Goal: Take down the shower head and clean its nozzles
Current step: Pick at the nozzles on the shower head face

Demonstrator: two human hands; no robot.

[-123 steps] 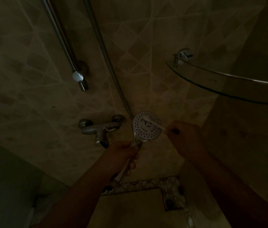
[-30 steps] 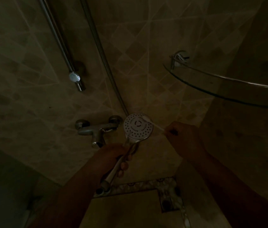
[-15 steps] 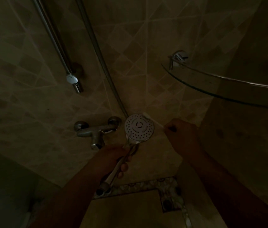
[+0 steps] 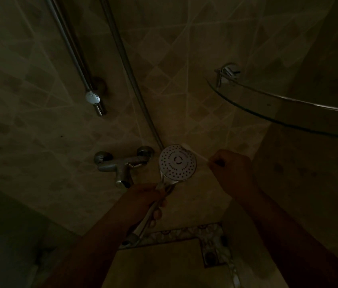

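In dim light, the round white shower head (image 4: pixel 177 162) faces me at mid frame, nozzle holes visible. My left hand (image 4: pixel 143 199) is closed around its chrome handle just below the face. My right hand (image 4: pixel 233 170) is clenched on a thin white toothbrush (image 4: pixel 197 155), whose brush end lies at the upper right rim of the shower head. The hose (image 4: pixel 126 65) runs up from behind the head toward the top of the frame.
A chrome mixer tap (image 4: pixel 122 163) is fixed to the tiled wall left of the shower head. The slide rail (image 4: pixel 74 57) ends above it. A curved glass corner shelf (image 4: pixel 288 107) juts out at the upper right. A floor drain (image 4: pixel 210 256) lies below.
The brush end has moved from the middle of the nozzle face to its upper right rim. The view has shifted slightly; both hands keep their grips.
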